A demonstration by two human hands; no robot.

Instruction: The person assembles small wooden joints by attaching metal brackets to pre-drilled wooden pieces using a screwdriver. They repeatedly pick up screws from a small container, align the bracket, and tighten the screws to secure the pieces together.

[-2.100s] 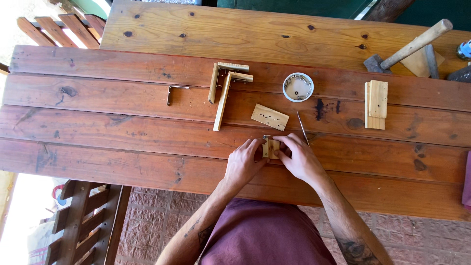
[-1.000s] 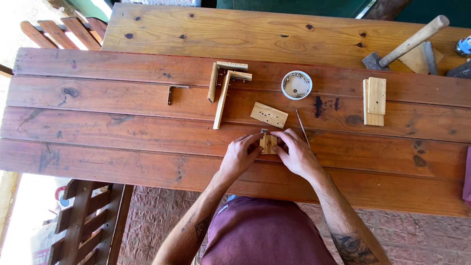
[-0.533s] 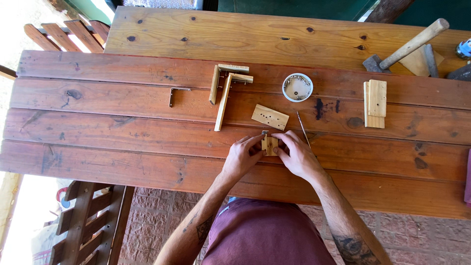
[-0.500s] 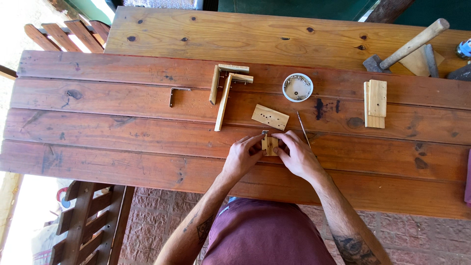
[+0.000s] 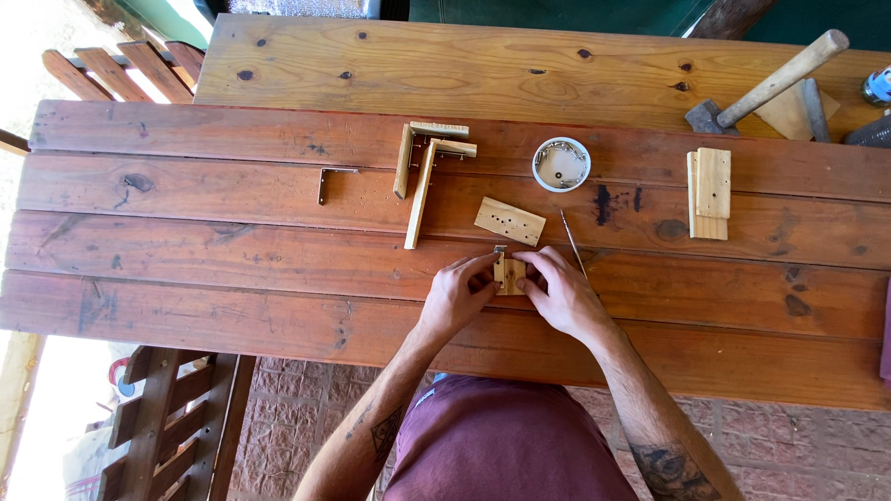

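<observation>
A small wooden block (image 5: 510,275) with a little metal piece on its top edge sits near the front of the reddish plank table (image 5: 232,269). My left hand (image 5: 459,295) pinches its left side. My right hand (image 5: 559,291) grips its right side. Both hands rest on the table and meet around the block, which is partly hidden by my fingers. Just beyond it lies a flat wooden piece with holes (image 5: 510,221) and a thin nail or rod (image 5: 572,241).
Two L-shaped wooden pieces (image 5: 422,176), a small metal bracket (image 5: 329,181) and a round tin of small metal parts (image 5: 561,164) lie further back. Stacked wood blocks (image 5: 710,193) are at right. A hammer (image 5: 766,83) rests on the far lighter table. A slatted bench (image 5: 167,427) stands at lower left.
Both hands stay closed around the small block at the same spot. Only slight finger shifts show; nothing else on the table has moved.
</observation>
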